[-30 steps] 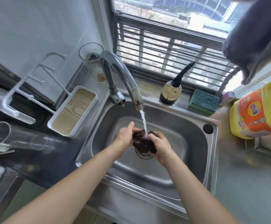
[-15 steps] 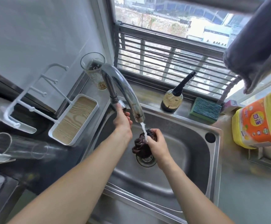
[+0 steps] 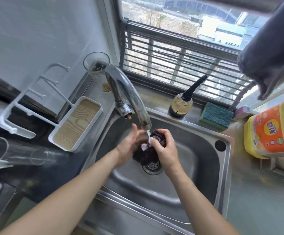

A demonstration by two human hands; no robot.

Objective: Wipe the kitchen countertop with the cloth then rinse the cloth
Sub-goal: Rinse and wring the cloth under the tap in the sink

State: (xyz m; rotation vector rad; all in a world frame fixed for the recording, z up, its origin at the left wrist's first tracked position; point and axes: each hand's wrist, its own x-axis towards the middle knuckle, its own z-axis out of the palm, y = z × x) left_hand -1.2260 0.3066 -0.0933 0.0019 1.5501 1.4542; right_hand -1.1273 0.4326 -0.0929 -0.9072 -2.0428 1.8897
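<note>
A dark, bunched-up cloth [image 3: 146, 155] hangs over the drain of the steel sink [image 3: 197, 167], right under the spout of the chrome tap [image 3: 129, 95]. Water runs from the spout onto the cloth and my fingers. My right hand [image 3: 165, 150] grips the cloth from the right, fingers curled round its top. My left hand [image 3: 129, 146] holds the cloth's left side, its thumb raised beside the spout. The middle of the cloth is hidden between my palms.
A white tray with a wood-grain base [image 3: 77, 122] and a rack stands left of the sink. A glass [image 3: 97, 68], a dark bottle [image 3: 182, 104] and a green sponge [image 3: 216, 116] line the window ledge. A yellow detergent jug [image 3: 271, 129] stands at right.
My left hand has come down from the tap handle and taken hold of the cloth again. My right hand has kept the cloth under the running water.
</note>
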